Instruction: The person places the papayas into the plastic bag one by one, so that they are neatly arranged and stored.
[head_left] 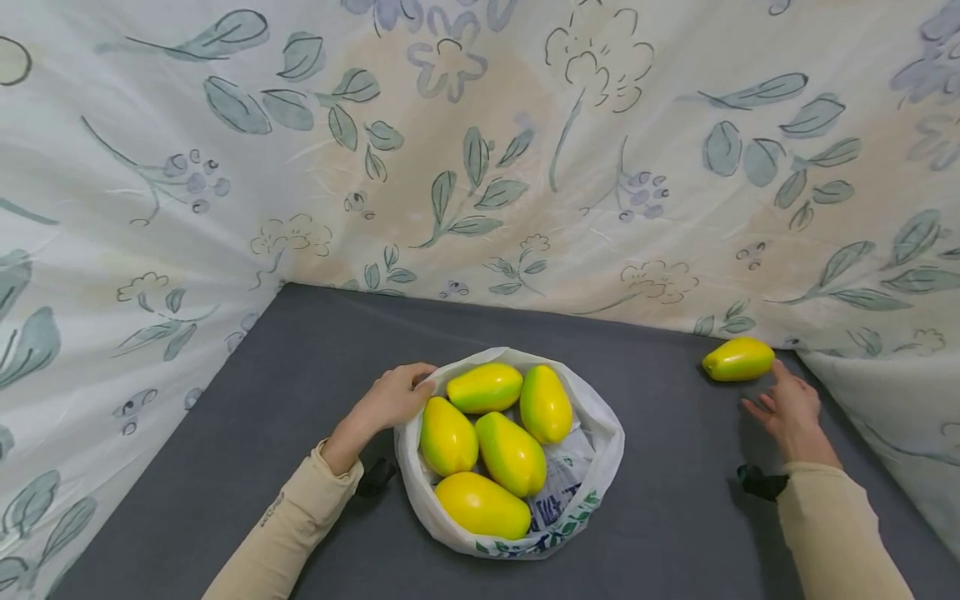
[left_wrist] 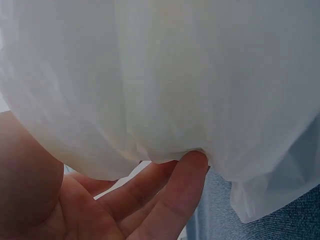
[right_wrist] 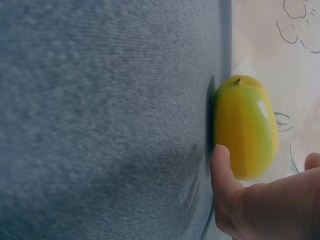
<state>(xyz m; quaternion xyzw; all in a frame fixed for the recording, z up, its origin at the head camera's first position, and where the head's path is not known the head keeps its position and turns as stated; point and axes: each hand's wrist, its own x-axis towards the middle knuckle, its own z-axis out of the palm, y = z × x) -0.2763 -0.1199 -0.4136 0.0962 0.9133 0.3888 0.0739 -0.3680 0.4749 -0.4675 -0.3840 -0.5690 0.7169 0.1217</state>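
A white plastic bag [head_left: 611, 450] stands with its mouth rolled wide, holding several yellow-green papayas [head_left: 512, 454]. At the bag's left rim, my left hand [head_left: 393, 397] grips the edge with curled fingers; in the left wrist view, the white plastic [left_wrist: 165, 75] hangs over that hand [left_wrist: 150, 205]. Far to the right, a single papaya [head_left: 738, 359] lies on its side by the back edge. My right hand [head_left: 793, 408] reaches to its right end, fingers loosely spread. In the right wrist view, the thumb [right_wrist: 222, 167] is right at the lower end of that papaya [right_wrist: 245, 127].
Dark grey cloth [head_left: 667, 500] covers the table. A floral curtain [head_left: 465, 167] rises along the back and left, and another fabric side [head_left: 900, 400] borders the right, close beside the right hand. Printed plastic [head_left: 558, 483] shows inside the bag.
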